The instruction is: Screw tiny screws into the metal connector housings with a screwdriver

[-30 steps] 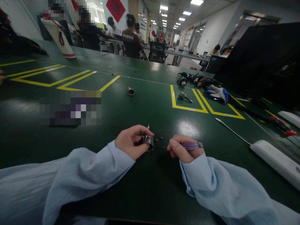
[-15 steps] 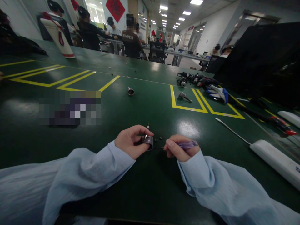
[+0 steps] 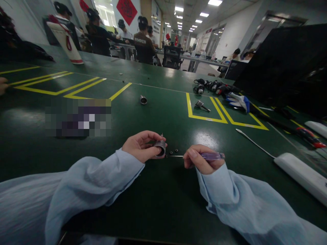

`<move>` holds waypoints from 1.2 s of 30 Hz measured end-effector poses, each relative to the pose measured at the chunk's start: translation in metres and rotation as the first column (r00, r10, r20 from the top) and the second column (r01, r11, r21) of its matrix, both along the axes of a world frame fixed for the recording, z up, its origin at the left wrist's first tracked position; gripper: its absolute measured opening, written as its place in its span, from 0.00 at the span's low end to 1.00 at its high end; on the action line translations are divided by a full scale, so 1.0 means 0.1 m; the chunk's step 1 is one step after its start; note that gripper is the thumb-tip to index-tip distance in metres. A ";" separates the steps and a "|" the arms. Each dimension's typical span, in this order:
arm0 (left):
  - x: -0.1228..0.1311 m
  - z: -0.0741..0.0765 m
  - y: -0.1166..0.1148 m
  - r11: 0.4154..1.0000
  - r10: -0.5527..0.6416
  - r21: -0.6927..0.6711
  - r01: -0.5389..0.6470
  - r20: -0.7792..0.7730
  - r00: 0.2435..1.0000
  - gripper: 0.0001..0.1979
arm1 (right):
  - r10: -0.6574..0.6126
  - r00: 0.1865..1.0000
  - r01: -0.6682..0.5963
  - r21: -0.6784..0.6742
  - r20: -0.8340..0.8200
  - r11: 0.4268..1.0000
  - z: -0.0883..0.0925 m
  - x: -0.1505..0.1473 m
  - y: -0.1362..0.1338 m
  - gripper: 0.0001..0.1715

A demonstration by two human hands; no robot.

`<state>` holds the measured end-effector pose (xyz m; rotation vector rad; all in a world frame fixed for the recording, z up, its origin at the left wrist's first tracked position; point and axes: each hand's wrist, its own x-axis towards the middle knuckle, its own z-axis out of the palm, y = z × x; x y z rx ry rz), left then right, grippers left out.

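My left hand (image 3: 136, 146) is closed around a grey metal cylindrical housing (image 3: 161, 148), its hollow end turned to the right and towards me. A thin shaft (image 3: 161, 135) sticks up behind the fingers. In my right hand (image 3: 200, 160) is a screwdriver (image 3: 213, 156) with a see-through purple handle, pinched near its front. Its thin blade points left, level, and ends just outside the housing at a small dark piece (image 3: 167, 156). Two small dark rings (image 3: 176, 150) lie on the green table beyond the blade.
Another metal cup-shaped part (image 3: 143, 99) lies farther back. A metal part with a shaft (image 3: 202, 105) rests inside a yellow-taped box. Power tools (image 3: 213, 86), a blue-and-white glove (image 3: 238, 102) and a white power strip (image 3: 298, 173) are on the right. A blurred purple item (image 3: 76, 119) lies left.
My right hand has shifted right with the screwdriver. My left hand has moved slightly up and left, and the housing's open end faces me more. A small dark piece now shows at the blade's tip.
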<state>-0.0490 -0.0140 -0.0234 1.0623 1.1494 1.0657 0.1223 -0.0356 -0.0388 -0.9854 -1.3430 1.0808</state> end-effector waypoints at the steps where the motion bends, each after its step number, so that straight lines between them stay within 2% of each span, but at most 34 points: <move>1: -0.01 0.01 0.00 1.000 -0.006 -0.014 0.006 0.033 0.999 0.12 | 0.007 1.000 -0.007 0.010 -0.017 1.000 0.00 0.01 0.00 0.12; 5: -0.02 0.04 -0.01 0.998 -0.020 -0.062 0.030 0.149 0.989 0.14 | 0.062 0.996 -0.055 0.111 -0.062 0.992 0.01 0.06 0.00 0.12; 8: -0.02 0.03 -0.01 0.999 -0.012 -0.029 0.016 0.133 0.991 0.16 | 0.056 0.998 -0.054 0.251 0.001 0.967 0.01 0.07 -0.01 0.10; 12: -0.02 0.00 -0.02 0.999 -0.013 0.034 0.012 0.048 0.999 0.18 | -0.036 0.984 -0.053 0.478 0.174 0.877 0.01 0.04 -0.01 0.07; 15: -0.01 -0.01 -0.03 0.998 -0.002 0.067 0.003 -0.013 1.000 0.18 | -0.079 0.953 -0.109 0.576 0.292 0.810 0.02 0.02 -0.02 0.06; 23: 0.04 -0.02 -0.05 0.982 0.067 0.184 -0.043 -0.130 0.989 0.16 | -0.113 0.862 -0.277 0.647 0.494 0.711 0.08 0.01 -0.02 0.05; 28: 0.04 -0.04 -0.03 0.976 0.075 0.216 -0.037 -0.172 0.982 0.14 | -0.131 0.825 -0.341 0.669 0.550 0.660 0.09 -0.01 -0.04 0.05; 32: 0.05 -0.04 -0.04 0.969 0.097 0.241 -0.052 -0.178 0.979 0.12 | -0.145 0.798 -0.370 0.666 0.585 0.647 0.10 -0.02 -0.05 0.05; 36: 0.06 -0.04 -0.04 0.967 0.109 0.245 -0.062 -0.183 0.977 0.11 | -0.146 0.774 -0.388 0.644 0.616 0.659 0.10 -0.02 -0.06 0.05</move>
